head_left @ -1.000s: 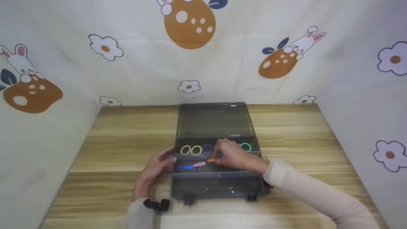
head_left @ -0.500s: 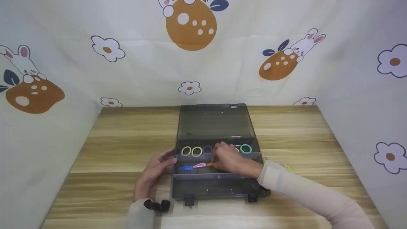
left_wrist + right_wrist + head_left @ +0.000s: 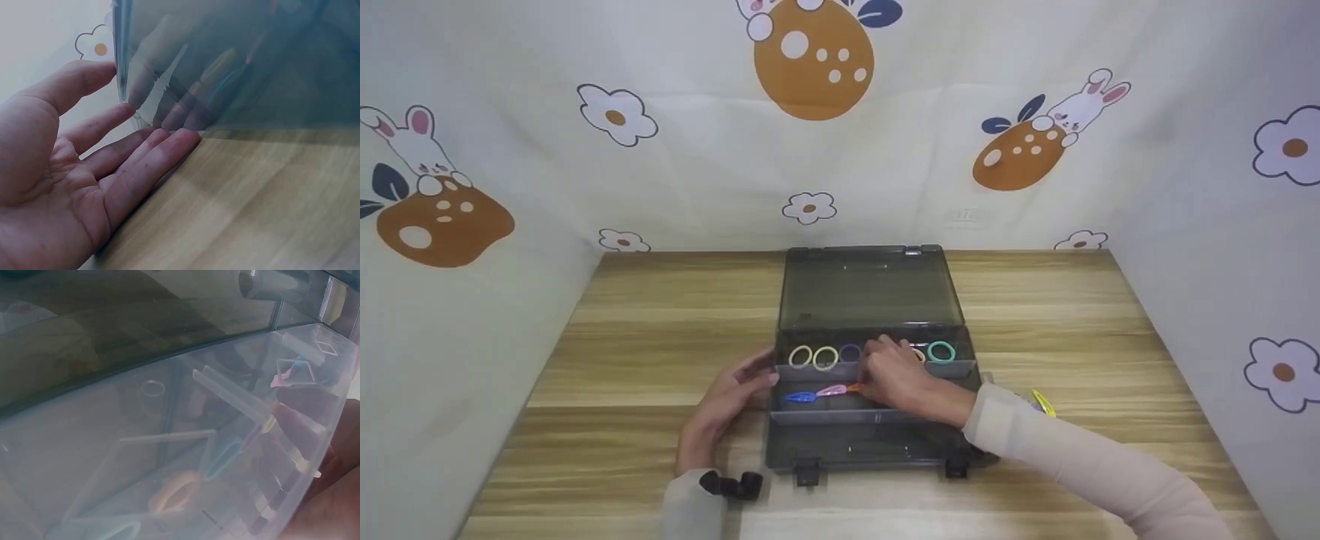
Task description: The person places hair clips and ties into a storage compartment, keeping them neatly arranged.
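Note:
A smoky see-through plastic box [image 3: 877, 450] stands open, its lid folded back. My left hand [image 3: 729, 397] touches the box's left wall with extended fingers, as the left wrist view shows too. My right hand [image 3: 904, 379] pinches an orange hair clip [image 3: 853, 388] in the middle compartment, its far part hidden by the fingers. Left of it lie a pink hair clip [image 3: 832, 391] and a blue hair clip [image 3: 801, 397], in one row. In the back compartment stand several hair ties, among them a yellow one [image 3: 815, 360] and a teal one [image 3: 930, 352].
On the table right of the box lies a yellow hair clip [image 3: 1043, 403], partly covered by the right sleeve [image 3: 1072, 450]. Two latches [image 3: 808, 472] stick out at the box's front. A patterned cloth [image 3: 697, 180] hangs behind the wooden table [image 3: 660, 315].
My right hand has shifted slightly left and down with the orange hair clip, bringing it up to the pink one. The yellow clip has come into view beside the sleeve. My left hand stays put.

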{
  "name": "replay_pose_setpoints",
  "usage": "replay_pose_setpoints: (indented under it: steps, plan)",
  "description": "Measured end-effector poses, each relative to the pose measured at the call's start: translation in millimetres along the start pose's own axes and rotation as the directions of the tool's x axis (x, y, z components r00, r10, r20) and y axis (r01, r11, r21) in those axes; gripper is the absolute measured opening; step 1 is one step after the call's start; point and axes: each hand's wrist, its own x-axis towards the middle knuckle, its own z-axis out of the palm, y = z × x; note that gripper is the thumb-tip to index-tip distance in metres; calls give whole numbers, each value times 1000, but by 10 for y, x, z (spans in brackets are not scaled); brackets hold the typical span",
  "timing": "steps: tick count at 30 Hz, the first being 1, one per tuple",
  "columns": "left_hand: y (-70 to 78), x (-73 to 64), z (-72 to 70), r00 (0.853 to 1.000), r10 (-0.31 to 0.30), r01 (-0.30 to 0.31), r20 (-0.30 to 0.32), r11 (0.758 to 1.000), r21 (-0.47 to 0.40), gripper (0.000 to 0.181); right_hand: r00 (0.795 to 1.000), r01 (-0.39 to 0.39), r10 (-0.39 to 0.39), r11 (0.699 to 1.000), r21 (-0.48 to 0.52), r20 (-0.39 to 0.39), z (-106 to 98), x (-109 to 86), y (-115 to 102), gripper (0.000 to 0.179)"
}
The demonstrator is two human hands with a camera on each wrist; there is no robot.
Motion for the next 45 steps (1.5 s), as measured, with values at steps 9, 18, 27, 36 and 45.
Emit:
replay_pose_setpoints:
  steps: [9, 18, 27, 36, 45]
  plan:
    - [-16, 2, -4, 999, 37, -37, 21, 999, 17, 59, 999, 0, -1, 1000, 21, 51, -131, -12, 6, 17]
    - [-23, -5, 6, 1000, 24, -24, -2, 1000, 13, 58, 994, -27, 13, 991, 129, 112, -448, -58, 17, 22]
    - [-15, -22, 8, 1000, 16, -16, -19, 1000, 25, 57, 994, -80, 60, 968, 240, 90, -664, -217, 101, 22]
    - [-18, -3, -6, 1000, 21, -21, -12, 999, 45, 58, 991, -111, 130, 909, 401, -18, -878, -528, 307, 21]
    - [-11, -3, 1, 999, 35, -34, -25, 999, 34, 57, 969, -139, 216, 880, 455, -121, -906, -925, 641, 23]
